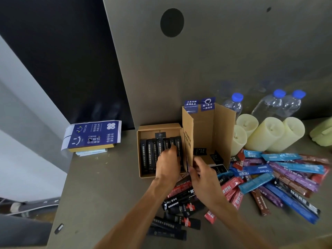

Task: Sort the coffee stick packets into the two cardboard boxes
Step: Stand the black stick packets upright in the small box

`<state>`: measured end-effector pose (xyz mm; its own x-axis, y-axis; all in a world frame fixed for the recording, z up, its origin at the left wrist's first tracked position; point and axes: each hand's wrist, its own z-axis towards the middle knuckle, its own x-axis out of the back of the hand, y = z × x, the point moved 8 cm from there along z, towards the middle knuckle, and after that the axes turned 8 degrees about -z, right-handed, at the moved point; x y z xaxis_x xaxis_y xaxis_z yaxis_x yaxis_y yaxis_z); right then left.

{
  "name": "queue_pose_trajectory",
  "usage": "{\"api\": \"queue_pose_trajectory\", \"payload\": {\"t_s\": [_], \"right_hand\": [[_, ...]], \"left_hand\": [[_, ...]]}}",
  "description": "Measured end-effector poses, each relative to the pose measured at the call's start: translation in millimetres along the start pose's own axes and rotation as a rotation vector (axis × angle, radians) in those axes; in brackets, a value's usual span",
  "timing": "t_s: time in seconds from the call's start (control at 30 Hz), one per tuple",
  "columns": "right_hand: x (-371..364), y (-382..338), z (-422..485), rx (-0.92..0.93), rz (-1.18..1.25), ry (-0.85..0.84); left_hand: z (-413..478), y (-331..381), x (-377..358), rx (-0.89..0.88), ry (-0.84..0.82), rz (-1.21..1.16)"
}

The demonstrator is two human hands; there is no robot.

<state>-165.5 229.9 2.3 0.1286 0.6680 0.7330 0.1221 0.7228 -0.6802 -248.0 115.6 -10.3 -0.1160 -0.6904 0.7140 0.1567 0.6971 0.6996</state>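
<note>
Here the left hand (168,163) presses black packets (158,151) flat in the left box (142,130), grip closed on them; the right hand (201,175) pinches the flap (188,139) clear.

Grey-brown tabletop (100,186) against a tall grey panel (224,51) with a round dark hole (172,22). Dark wall (62,51) behind, left. Dim light.
</note>
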Motion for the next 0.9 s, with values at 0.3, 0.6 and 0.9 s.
{"api": "queue_pose_trajectory", "payload": {"t_s": [0.3, 0.6, 0.9], "right_hand": [[-1.1, -0.1, 0.4, 0.032, 0.020, 0.004], [-1.2, 2.4, 0.2, 0.019, 0.004, 0.007], [-0.3, 0.3, -1.4, 0.022, 0.028, 0.006]], "left_hand": [[-5.8, 1.0, -3.5, -0.070, -0.009, 0.009], [-7.7, 5.8, 0.7, -0.087, -0.010, -0.007], [-19.6, -17.0, 20.2, -0.124, -0.009, 0.047]]}}
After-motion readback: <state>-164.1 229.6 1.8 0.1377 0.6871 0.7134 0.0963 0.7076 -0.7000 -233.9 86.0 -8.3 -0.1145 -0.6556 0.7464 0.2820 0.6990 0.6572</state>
